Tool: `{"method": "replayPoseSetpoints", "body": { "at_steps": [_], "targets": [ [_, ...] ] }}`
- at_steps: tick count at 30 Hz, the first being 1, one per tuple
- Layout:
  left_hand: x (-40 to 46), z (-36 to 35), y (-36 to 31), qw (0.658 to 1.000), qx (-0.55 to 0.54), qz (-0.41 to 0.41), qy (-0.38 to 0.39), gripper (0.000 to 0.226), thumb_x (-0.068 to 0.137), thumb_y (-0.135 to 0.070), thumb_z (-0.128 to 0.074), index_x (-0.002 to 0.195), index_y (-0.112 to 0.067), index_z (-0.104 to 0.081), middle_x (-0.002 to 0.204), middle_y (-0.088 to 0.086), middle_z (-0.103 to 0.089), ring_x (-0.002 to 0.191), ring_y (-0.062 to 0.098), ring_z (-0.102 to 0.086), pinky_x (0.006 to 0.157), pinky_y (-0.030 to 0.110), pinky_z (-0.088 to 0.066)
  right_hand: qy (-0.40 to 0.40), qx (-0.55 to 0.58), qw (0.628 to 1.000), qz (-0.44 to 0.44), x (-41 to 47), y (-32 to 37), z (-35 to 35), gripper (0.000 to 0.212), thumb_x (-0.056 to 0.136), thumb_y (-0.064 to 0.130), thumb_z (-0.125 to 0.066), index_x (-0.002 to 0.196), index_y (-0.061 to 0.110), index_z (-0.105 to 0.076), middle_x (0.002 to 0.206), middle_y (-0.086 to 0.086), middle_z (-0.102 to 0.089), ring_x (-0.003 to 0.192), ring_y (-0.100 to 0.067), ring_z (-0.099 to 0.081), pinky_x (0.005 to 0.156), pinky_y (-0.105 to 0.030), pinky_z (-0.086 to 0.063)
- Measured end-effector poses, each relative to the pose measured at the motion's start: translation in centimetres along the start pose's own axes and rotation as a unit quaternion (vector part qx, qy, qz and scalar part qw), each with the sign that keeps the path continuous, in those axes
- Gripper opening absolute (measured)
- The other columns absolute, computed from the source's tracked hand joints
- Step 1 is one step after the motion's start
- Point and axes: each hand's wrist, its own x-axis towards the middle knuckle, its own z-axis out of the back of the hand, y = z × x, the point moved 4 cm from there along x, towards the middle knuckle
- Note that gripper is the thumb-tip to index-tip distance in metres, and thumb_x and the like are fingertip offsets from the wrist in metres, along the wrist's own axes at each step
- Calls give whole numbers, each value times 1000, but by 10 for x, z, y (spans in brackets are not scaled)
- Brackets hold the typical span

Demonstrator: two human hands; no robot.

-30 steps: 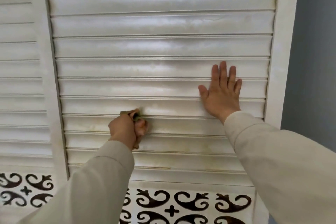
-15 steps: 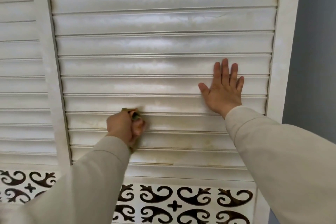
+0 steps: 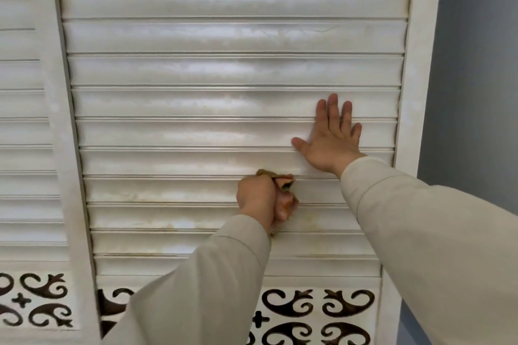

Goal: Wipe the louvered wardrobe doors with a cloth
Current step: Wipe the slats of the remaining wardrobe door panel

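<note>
A white louvered wardrobe door [image 3: 196, 70] fills the view, its lower slats marked with yellowish stains. My left hand [image 3: 259, 199] grips a small bunched brownish cloth [image 3: 280, 178] and presses it against a lower slat, right of the door's middle. My right hand [image 3: 332, 138] lies flat on the slats with straight fingers, just above and to the right of the cloth. A second louvered door [image 3: 25, 148] stands at the left.
Below the slats runs a white panel with dark scroll cut-outs [image 3: 316, 308]. The door's right frame post [image 3: 417, 64] borders a grey wall [image 3: 476, 92]. A vertical post [image 3: 67, 120] separates the two doors.
My left hand with the cloth has slid to the right along the lower slat, ending close under my right hand. My right hand has stayed flat in its place.
</note>
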Motion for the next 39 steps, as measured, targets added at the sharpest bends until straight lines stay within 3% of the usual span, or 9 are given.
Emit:
{"method": "replayPoseSetpoints", "body": {
  "at_steps": [4,7,10,12,16,24,29,32,39],
  "targets": [
    [3,13,-1,999,-29,-5,-28,18,72,0,-54,65,-5,-70,66,17,-71,67,36,-67,72,65,-55,-12,-5,1000,-14,-4,-2,0,90,95,67,-30,152,25,26,152,6,45,142,-27,38,119,-58,7],
    [12,49,-14,995,-79,-19,-60,31,89,2,-42,76,-6,-69,54,14,-64,55,31,-58,55,47,-54,-15,-5,1000,-16,-4,0,0,89,95,67,-28,152,26,26,151,7,45,142,-25,38,119,-58,5],
    [16,101,-38,982,-136,-55,-118,32,90,-2,-52,63,-5,-69,57,13,-65,47,25,-54,64,59,-56,-14,-9,1000,-20,-4,2,0,89,95,68,-28,152,27,26,152,8,45,142,-24,38,119,-59,4],
    [22,138,-53,977,-142,-66,-145,29,89,-7,-56,63,-9,-68,57,12,-61,42,25,-54,47,47,-56,-12,-6,1000,-21,-5,4,1,89,95,69,-29,152,28,26,151,8,45,142,-24,38,118,-61,3],
    [30,177,-66,979,-127,-54,-153,18,94,-6,-50,84,-12,-64,79,10,-60,72,30,-61,40,34,-51,0,3,999,-36,-7,4,3,91,95,67,-33,152,28,25,151,10,45,142,-24,38,115,-67,-2],
    [30,146,-60,994,-92,0,-67,24,98,-4,-40,100,-13,-62,80,9,-57,80,31,-58,37,30,-49,-82,100,981,-143,-15,55,16,74,93,31,-43,155,11,-7,164,-6,18,150,-36,15,114,-68,-8],
    [37,153,-59,991,-97,26,-89,34,97,-1,-37,109,-7,-68,90,10,-67,80,34,-59,37,46,-52,-190,43,979,63,-10,131,-4,70,89,30,-50,151,12,-23,164,-16,2,151,-37,5,119,-59,-9],
    [32,156,-57,992,-110,20,-66,27,96,0,-39,88,-2,-64,63,14,-65,62,27,-51,49,44,-55,-168,31,973,152,-5,184,-23,76,93,40,-50,156,17,-15,165,-11,8,151,-33,12,121,-56,-6],
    [56,238,-87,979,-162,7,-119,29,93,0,-45,83,-12,-69,68,11,-60,71,28,-54,37,43,-50,-153,-24,976,153,20,207,-63,75,99,60,-26,156,32,15,154,7,41,144,-22,35,116,-40,19]
  ]
}}
